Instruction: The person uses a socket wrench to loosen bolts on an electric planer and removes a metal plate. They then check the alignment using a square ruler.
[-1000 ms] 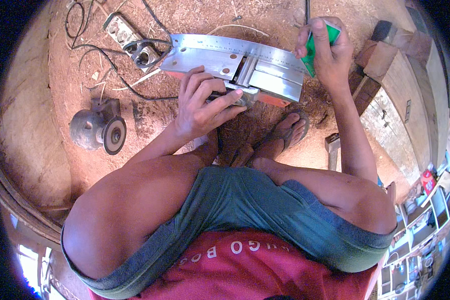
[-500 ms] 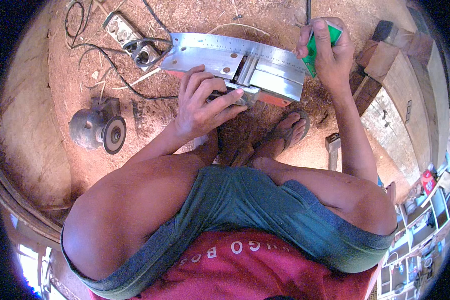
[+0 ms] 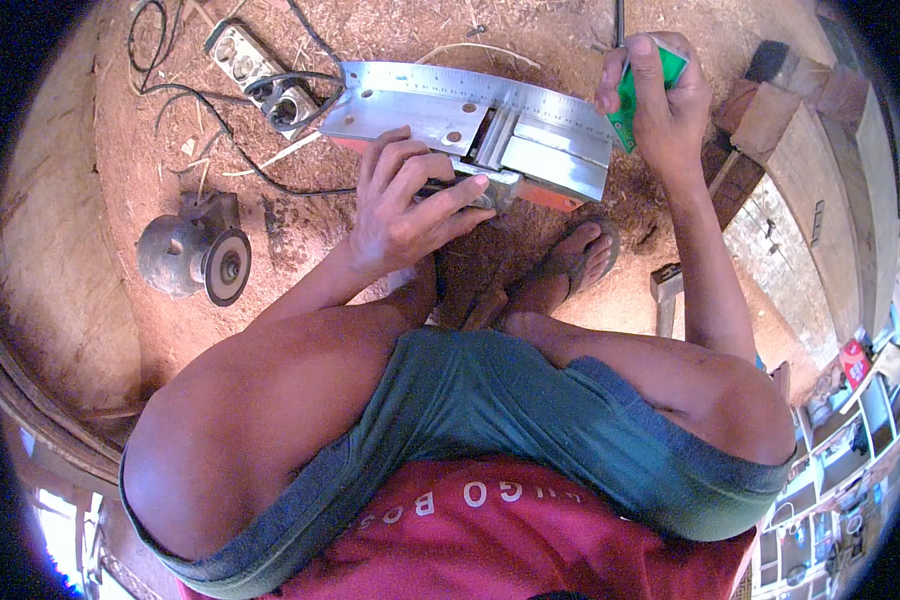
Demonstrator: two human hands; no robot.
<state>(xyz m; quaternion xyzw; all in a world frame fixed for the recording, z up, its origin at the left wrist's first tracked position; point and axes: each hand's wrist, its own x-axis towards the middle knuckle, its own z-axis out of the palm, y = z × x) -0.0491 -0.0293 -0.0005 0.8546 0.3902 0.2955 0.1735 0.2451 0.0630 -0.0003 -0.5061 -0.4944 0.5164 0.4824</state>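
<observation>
An electric planer [image 3: 410, 122] is turned sole up above my feet, its shiny metal base and blade slot facing me. My left hand [image 3: 405, 200] is wrapped round its near side, the thumb near the slot. My right hand [image 3: 668, 105] grips the green handle [image 3: 626, 108] of what looks like a try square. Its marked steel blade [image 3: 470, 85] stands along the far edge of the sole, close against it. Whether blade and sole touch along the whole length I cannot tell. My fingers partly hide the handle.
On the sawdust-covered ground at left lie an angle grinder [image 3: 195, 256] and a white power strip [image 3: 260, 75] with black cables. A hammer [image 3: 665, 295] lies by my right knee. Wooden boards [image 3: 805, 235] are stacked at right. My sandalled foot [image 3: 588, 262] is beneath the planer.
Almost nothing differs. The square's blade has shifted very slightly against the planer, and my right hand has moved a touch with it; both grips stay the same.
</observation>
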